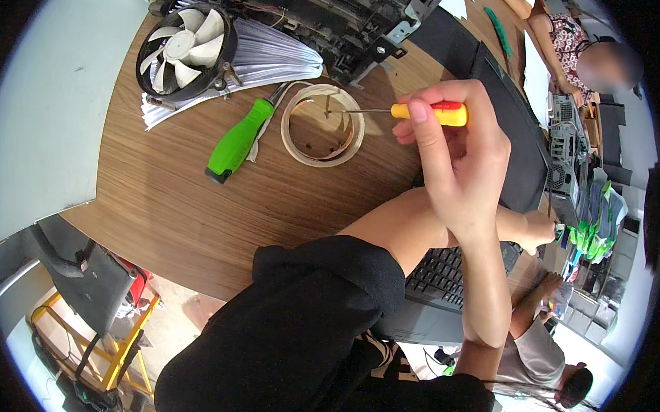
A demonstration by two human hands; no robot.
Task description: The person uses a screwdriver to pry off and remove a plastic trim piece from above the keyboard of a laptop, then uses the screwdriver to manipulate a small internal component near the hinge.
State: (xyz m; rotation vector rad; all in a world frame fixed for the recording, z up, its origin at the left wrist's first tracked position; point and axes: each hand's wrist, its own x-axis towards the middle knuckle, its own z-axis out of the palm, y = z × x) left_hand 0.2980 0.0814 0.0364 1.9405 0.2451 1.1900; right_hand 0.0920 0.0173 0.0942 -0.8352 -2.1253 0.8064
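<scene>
My right hand [473, 156] is closed around the yellow and red handle of a small screwdriver [430, 113]. Its thin shaft points left across a roll of tape [357, 139] lying flat on the table. A small dark piece shows at the tip, over the roll's open middle; several tiny dark bits, like screws, lie inside the ring. Beneath the right forearm my left arm reaches far to the right. My left hand [538, 231] looks closed there; what it holds is too small to make out. Left of the tape lies a green-handled screwdriver [238, 141].
A fan [183, 47] with pale blades rests on a stack of papers [274, 50] at the back left. Dark, opened machinery [307, 20] stands behind. A laptop keyboard [444, 279] lies under my arms. Two other people sit at the right; a chair [87, 285] stands lower left.
</scene>
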